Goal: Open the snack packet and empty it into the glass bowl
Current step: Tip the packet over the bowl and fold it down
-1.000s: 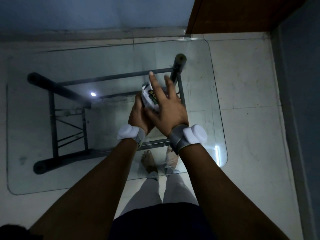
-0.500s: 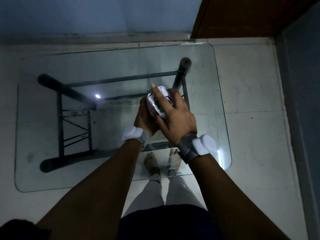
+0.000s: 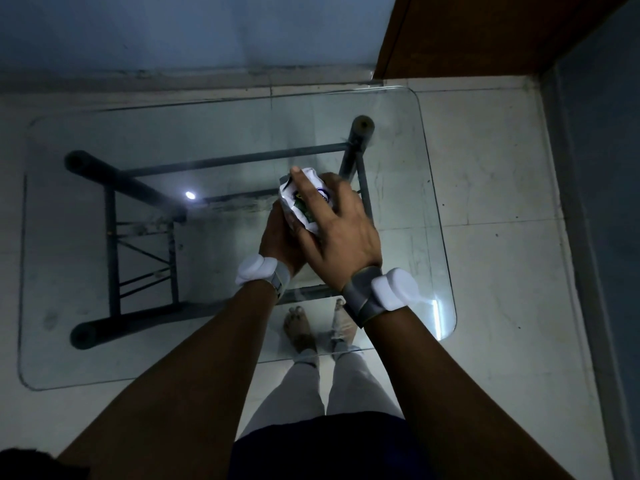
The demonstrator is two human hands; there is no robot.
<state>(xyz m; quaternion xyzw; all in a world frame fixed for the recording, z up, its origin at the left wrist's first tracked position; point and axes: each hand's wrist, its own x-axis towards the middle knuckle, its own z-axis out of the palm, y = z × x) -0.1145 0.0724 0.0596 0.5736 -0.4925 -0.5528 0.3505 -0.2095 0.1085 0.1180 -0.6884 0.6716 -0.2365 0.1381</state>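
The snack packet (image 3: 304, 199) is held in the air over the right half of the glass table (image 3: 104, 271), squeezed between the two hands, its white wrapper crumpled and a patch of green print showing between the fingers. A second ago the right hand (image 3: 341, 237) lay over it with fingers spread and straight; now those fingers have curled down across the top and far side of the packet, the forefinger pressed along its upper face, so the right hand has gone from resting on the packet to clasping it. The left hand (image 3: 278, 242) is cupped under and behind the packet as before, closed on its lower part, though most of its fingers are hidden by the wrapper and the right hand. I judge this to be the grasp settling before a tear or pull: the packet looks bunched but I cannot tell whether any seam has opened yet, and nothing is seen spilling. No glass bowl shows anywhere on the table or elsewhere in this view, so the emptying step appears some way off. Below the glass stand the dark metal frame (image 3: 145, 188) and the person's feet (image 3: 301, 327) on the tiled floor (image 3: 502, 168).
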